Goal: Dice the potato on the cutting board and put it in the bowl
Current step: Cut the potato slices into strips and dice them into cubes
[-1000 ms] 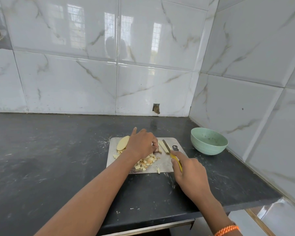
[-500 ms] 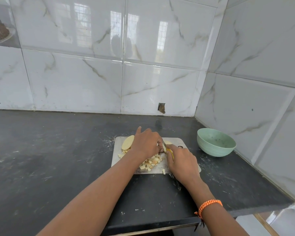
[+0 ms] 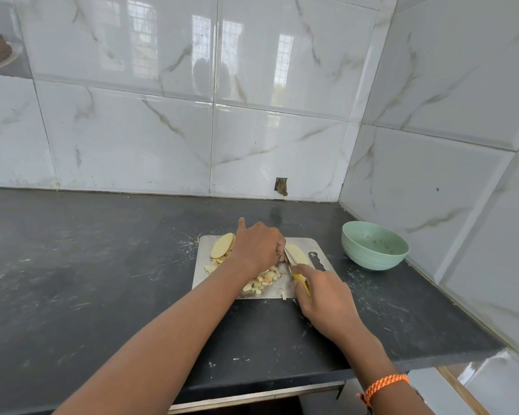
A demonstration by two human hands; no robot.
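A steel cutting board [image 3: 203, 265] lies on the black counter. On it are a flat potato slice [image 3: 222, 249] at the far left, another slice [image 3: 298, 253] at the right, and a heap of small potato cubes [image 3: 262, 281] near the front. My left hand [image 3: 256, 247] is curled over potato pieces in the board's middle and holds them down. My right hand [image 3: 324, 298] grips a yellow-handled knife [image 3: 292, 266], its blade right beside my left fingertips. A pale green bowl [image 3: 373, 250] stands to the right of the board.
The black counter [image 3: 87, 265] stretches far to the left. Tiled walls [image 3: 447, 175] close off the back and the right side, close behind the bowl. The counter's front edge [image 3: 252, 393] runs below my forearms.
My right hand moved the knife in towards my left fingers, then drew back a little. My left hand stays on the potato pieces. The view has shifted slightly.
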